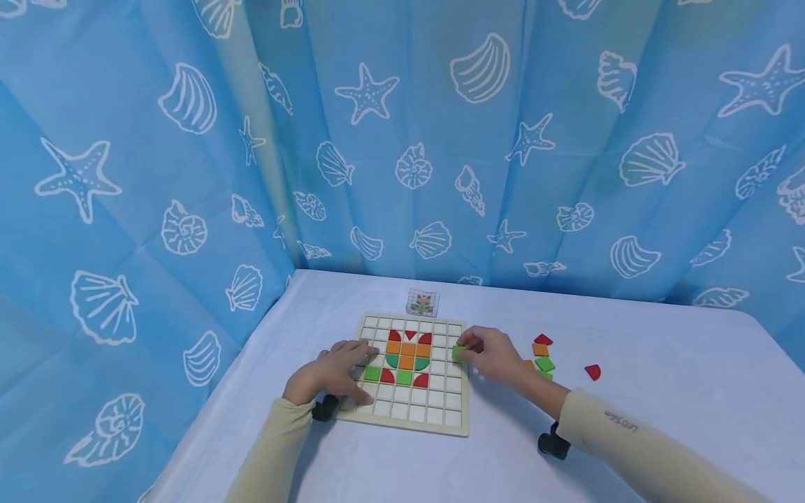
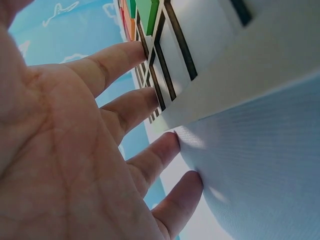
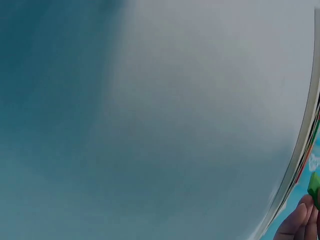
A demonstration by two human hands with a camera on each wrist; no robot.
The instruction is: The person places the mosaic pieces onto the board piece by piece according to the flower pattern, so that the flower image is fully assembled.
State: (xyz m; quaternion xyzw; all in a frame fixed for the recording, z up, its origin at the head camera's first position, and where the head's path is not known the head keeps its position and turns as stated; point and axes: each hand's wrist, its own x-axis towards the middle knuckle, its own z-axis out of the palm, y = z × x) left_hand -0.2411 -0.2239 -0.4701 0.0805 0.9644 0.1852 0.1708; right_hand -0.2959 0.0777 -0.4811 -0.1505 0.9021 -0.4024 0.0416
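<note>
A square wooden grid board (image 1: 402,412) lies on the table, with red, orange and green tiles set in its middle cells. Over its right edge my right hand (image 1: 490,353) pinches a green square tile (image 1: 458,353) between thumb and fingers; the right wrist view shows that green tile (image 3: 313,187) at its lower right corner. My left hand (image 1: 333,370) rests at the board's left side, fingers spread. In the left wrist view its fingertips touch the board's frame (image 2: 240,90) and the tablecloth. Near that hand a green tile (image 1: 372,374) sits in a left cell.
Right of the board lie loose tiles: a red piece (image 1: 544,339), an orange square (image 1: 540,350), a green square (image 1: 544,364) and a red quarter-circle (image 1: 592,372). Behind the board stands a small clear block (image 1: 423,302) with a coloured grid pattern. A blue seashell curtain (image 1: 402,175) borders the table.
</note>
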